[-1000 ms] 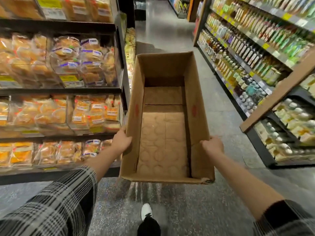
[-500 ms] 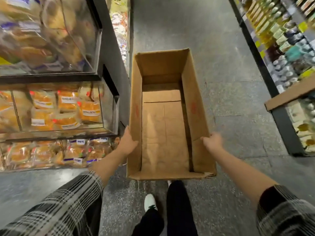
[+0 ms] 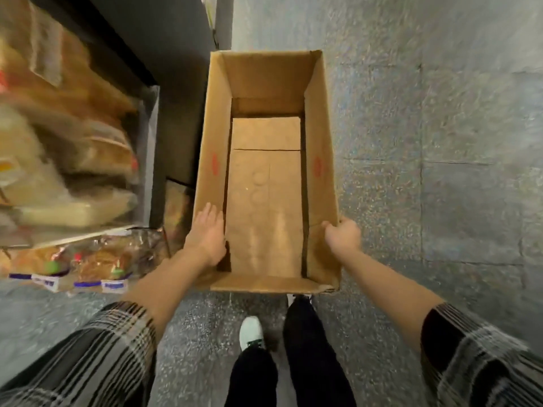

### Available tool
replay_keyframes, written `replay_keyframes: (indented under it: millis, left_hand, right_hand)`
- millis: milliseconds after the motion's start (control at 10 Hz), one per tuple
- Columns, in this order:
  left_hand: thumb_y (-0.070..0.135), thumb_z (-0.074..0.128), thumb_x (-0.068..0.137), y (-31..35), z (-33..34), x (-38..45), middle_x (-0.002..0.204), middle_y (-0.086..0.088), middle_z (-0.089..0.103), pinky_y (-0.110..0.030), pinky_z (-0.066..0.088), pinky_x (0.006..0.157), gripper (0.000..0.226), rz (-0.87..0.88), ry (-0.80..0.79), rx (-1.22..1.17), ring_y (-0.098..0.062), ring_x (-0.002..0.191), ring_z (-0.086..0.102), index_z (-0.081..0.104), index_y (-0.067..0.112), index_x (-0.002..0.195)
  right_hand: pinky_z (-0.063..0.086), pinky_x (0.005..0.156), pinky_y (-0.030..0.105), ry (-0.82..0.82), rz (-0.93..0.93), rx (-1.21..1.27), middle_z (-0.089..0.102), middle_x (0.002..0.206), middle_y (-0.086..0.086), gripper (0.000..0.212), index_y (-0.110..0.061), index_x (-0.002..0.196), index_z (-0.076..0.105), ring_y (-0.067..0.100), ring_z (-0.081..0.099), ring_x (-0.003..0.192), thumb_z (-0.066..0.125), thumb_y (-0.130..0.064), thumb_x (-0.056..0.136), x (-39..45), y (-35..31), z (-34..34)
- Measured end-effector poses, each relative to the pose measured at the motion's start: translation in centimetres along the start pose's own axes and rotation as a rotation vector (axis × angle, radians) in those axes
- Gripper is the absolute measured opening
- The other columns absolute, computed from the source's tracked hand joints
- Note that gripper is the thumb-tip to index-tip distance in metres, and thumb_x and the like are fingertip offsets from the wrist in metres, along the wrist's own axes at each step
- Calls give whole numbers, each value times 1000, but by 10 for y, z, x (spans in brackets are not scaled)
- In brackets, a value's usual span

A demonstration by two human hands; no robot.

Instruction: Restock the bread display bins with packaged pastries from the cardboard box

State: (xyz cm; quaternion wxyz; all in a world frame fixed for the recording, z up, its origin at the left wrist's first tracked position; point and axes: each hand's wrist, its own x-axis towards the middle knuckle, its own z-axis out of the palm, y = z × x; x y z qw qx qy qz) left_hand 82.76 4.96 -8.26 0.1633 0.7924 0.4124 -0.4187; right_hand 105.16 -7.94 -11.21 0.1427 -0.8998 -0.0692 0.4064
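A long brown cardboard box (image 3: 321,189) hangs low over the floor in front of me, its top open and its inside bare. My left hand (image 3: 207,233) lies flat with straight fingers against the box's left wall near the close end. My right hand (image 3: 342,236) grips the rim of the right wall with curled fingers. To the left stand the bread display bins (image 3: 147,136), blurred, filled with packaged pastries (image 3: 97,262) and bread.
The dark end panel of the shelf unit (image 3: 176,83) stands close to the box's left side. Grey speckled floor tiles (image 3: 440,171) spread to the right. My white shoe (image 3: 250,330) and dark trouser legs are just below the box.
The view has tipped down and the box has come lower and nearer the floor beside the bins. My left hand has shifted from gripping the left wall to lying flat on it.
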Motion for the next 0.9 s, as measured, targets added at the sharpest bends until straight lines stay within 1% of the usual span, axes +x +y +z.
replay_keyframes:
  millis: [100, 200, 300, 400, 500, 600, 700, 800, 900]
  left_hand:
    - [22, 27, 100, -5, 27, 31, 161, -13, 3, -37, -1, 120, 59, 23, -91, 228, -27, 148, -4, 5, 2, 152]
    - [29, 30, 100, -8, 45, 47, 160, -13, 9, -42, -3, 119, 60, 73, -167, 458, -27, 148, 0, 13, 6, 152]
    - [34, 32, 101, -9, 61, 64, 160, -15, 2, -49, -8, 117, 58, 106, -225, 667, -31, 148, -5, 17, 13, 153]
    - [36, 31, 101, -9, 68, 78, 160, -17, -1, -50, -12, 115, 59, 107, -225, 724, -32, 148, -7, 16, 13, 153]
    - [42, 27, 101, -8, 76, 94, 160, -17, 1, -53, -18, 112, 61, 137, -236, 813, -32, 148, -5, 15, 13, 153]
    - [41, 31, 100, -2, 86, 106, 160, -13, 6, -53, -21, 110, 58, 105, -300, 754, -29, 148, -2, 21, 18, 152]
    - [37, 36, 97, 2, 91, 107, 150, -10, 38, -52, -22, 110, 48, 76, -328, 587, -26, 145, 20, 44, 23, 142]
    - [23, 41, 95, 12, 78, 88, 112, 0, 65, -48, -2, 117, 30, 163, -331, 442, -22, 117, 52, 63, 21, 115]
    - [18, 42, 96, 22, 56, 67, 121, -5, 61, -41, 30, 107, 33, 244, -307, 319, -25, 116, 54, 54, 16, 128]
  right_hand:
    - [48, 88, 35, -15, -6, 35, 69, 110, 9, 27, -14, 119, 64, 30, 62, 103, 57, -24, 94, 23, 17, 31]
    - [50, 90, 38, -15, -2, 63, 69, 105, 7, 23, -15, 113, 66, 28, 63, 100, 58, -24, 93, 43, 25, 48]
    - [50, 89, 37, -5, -14, 63, 70, 104, 9, 23, -12, 110, 67, 29, 63, 100, 59, -27, 93, 70, 28, 68]
    - [50, 92, 38, 7, -25, 105, 70, 105, 8, 27, -11, 114, 66, 28, 64, 101, 62, -27, 93, 87, 28, 80]
    - [50, 95, 42, -2, -2, 177, 71, 108, 6, 32, -14, 118, 65, 25, 64, 101, 66, -28, 90, 103, 33, 98]
    - [47, 99, 37, -34, 12, 251, 67, 118, 4, 38, -14, 128, 59, 22, 61, 108, 63, -23, 92, 111, 37, 110]
    - [44, 102, 38, -94, 31, 246, 63, 125, 8, 42, -11, 132, 53, 26, 58, 115, 61, -22, 93, 110, 32, 114]
    - [45, 102, 40, -178, 41, 95, 57, 131, 13, 52, -8, 137, 42, 30, 55, 119, 62, -25, 92, 104, 20, 104]
    - [45, 89, 36, -243, 56, -137, 55, 131, 18, 46, -3, 137, 41, 32, 55, 115, 51, -24, 97, 96, 7, 85]
